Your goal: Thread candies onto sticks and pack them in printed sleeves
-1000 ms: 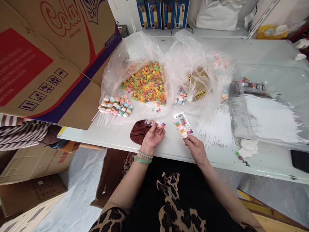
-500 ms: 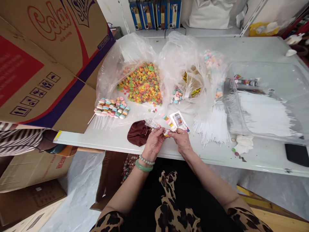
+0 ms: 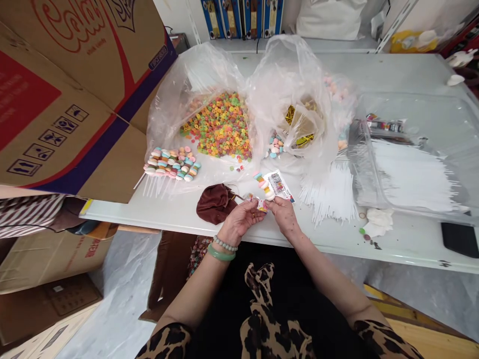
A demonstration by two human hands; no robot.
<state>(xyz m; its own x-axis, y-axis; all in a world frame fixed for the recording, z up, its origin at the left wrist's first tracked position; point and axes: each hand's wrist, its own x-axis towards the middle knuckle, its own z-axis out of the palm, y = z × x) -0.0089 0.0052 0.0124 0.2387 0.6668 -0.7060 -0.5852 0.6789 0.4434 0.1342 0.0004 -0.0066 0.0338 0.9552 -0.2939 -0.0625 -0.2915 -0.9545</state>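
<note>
The candy stick (image 3: 264,185) is just above the front edge of the counter (image 3: 389,75), its lower end pinched between the fingers of your right hand (image 3: 285,217), while the fingers of your left hand (image 3: 241,220) are closed on a small clear wrapper (image 3: 258,201) right beside it. The candy stick should be light and stiff along its length, but its stacked sweets look soft or crumbly, so hold it low, below the last sweet, and spare the pieces any squeeze. The wrapper is probably thin, limp and slippery; a pinch at its edge should serve best. A white printed packet (image 3: 281,188) lies just beside your right fingers, and a brown cloth bundle (image 3: 213,203) sits near your left. The counter is pale and looks smooth, with finished candy sticks (image 3: 172,163) and a bag of small rings (image 3: 224,132) toward the left, white sticks (image 3: 331,194) and a clear tray (image 3: 421,102) toward the right. A big cardboard box (image 3: 84,129) crowds your left side, blue folders (image 3: 275,17) stand behind, and the floor (image 3: 125,289) below looks grey.
</note>
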